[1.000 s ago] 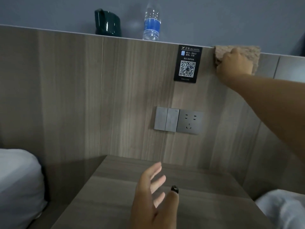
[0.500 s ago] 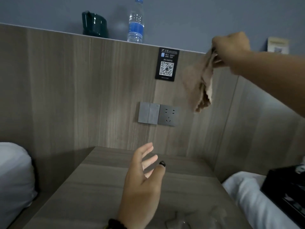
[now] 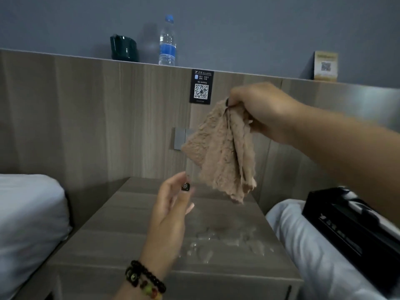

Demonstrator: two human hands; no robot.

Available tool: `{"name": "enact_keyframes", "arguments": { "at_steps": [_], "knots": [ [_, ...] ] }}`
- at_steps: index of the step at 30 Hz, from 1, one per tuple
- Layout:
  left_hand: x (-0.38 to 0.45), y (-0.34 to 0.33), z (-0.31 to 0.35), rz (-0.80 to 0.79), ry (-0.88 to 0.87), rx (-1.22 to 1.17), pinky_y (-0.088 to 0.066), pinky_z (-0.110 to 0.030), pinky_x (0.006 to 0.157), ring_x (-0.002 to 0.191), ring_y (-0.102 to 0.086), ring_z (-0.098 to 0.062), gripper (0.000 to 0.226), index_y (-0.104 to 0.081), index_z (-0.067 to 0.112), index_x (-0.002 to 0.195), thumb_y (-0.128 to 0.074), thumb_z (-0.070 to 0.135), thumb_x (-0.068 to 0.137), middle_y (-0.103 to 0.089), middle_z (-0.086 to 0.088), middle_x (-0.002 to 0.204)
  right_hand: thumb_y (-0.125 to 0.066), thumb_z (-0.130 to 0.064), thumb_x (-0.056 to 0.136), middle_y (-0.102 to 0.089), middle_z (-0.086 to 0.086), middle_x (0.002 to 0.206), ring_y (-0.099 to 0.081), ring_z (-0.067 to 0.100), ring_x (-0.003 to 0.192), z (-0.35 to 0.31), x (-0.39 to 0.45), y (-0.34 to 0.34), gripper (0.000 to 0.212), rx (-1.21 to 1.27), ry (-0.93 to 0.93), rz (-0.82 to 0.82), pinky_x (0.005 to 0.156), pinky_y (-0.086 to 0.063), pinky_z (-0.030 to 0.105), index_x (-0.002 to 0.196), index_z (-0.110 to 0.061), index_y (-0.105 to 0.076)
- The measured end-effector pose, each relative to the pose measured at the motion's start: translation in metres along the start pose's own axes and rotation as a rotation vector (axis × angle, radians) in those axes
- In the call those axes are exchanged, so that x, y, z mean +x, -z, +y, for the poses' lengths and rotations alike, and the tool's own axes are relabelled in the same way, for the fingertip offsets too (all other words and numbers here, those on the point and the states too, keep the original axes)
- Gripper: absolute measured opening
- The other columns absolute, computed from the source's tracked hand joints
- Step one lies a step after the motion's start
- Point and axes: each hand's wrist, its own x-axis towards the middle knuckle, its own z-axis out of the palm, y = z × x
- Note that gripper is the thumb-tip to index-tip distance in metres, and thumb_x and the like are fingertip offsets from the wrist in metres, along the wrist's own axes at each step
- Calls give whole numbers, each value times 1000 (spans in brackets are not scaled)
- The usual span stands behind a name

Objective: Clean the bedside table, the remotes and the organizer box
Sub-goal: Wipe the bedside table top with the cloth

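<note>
A grey-blue wall [image 3: 259,29] rises behind a wood-grain headboard panel [image 3: 86,118] whose top edge forms a narrow ledge running left to right across the scene. At the far left a white pillow [image 3: 28,224] lies soft and rounded beside the desk [image 3: 121,241], a flat rectangular top of grey-brown laminate with its long axis running from near to far. On the ledge stand a dark green glossy mug [image 3: 123,48] and, just right of it, an upright clear plastic water bottle [image 3: 167,42] with a blue cap and label. Below them a black QR card [image 3: 201,86] is fixed to the panel, and a grey wall switch [image 3: 179,138] shows partly behind the cloth. The left hand [image 3: 168,217] hovers over the desk, palm turned right, fingers loosely apart and holding nothing, with a beaded bracelet [image 3: 145,280] on the wrist. A shiny wet patch [image 3: 227,239] spreads irregularly across the near right part of the desk. The right hand [image 3: 266,109] is raised above the far end of the desk, its fingers pinched on the top of a tan cloth [image 3: 223,152]; the cloth is crinkled and textured, folded in layers, and hangs with its long axis pointing down, lower corner clear of the desk. Far right on the ledge stands a small yellowish card [image 3: 325,66]. At the right, a black rectangular organizer box [image 3: 346,230] rests on white bedding [image 3: 303,245], long axis angled from far left to near right.
</note>
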Motion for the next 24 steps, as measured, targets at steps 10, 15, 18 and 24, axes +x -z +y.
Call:
{"name": "enact_keyframes", "arguments": {
  "at_steps": [10, 15, 18, 24],
  "knots": [
    [-56, -14, 22, -94, 93, 124, -48, -31, 96, 106, -64, -3, 48, -70, 29, 110, -46, 58, 80, -70, 9, 112, -52, -10, 90, -56, 6, 68, -54, 12, 57, 74, -98, -2, 14, 366, -131, -133, 54, -46, 25, 77, -12, -57],
    [-73, -40, 21, -250, 261, -25, -48, -35, 93, 103, -67, -18, 38, -72, 22, 106, -59, 49, 83, -73, -2, 109, -55, -9, 93, -66, 11, 79, -64, 19, 71, 105, -122, 1, 12, 476, -173, -224, 70, -53, 29, 86, -7, -64],
    [-79, -52, 12, -186, 291, -43, -52, -31, 88, 102, -69, -16, 30, -69, 19, 108, -55, 35, 87, -75, -2, 104, -53, -8, 94, -67, 12, 81, -66, 20, 77, 120, -129, 12, 12, 533, -207, -229, 74, -55, 32, 91, -2, -63],
    [-84, -56, -12, 45, 485, -43, -58, -34, 81, 92, -72, -19, 23, -70, 13, 106, -52, 23, 97, -75, -7, 100, -46, -9, 95, -60, 6, 67, -60, 17, 62, 151, -136, 50, 23, 516, -264, -12, 62, -51, 38, 77, -7, -60]
  ]
}}
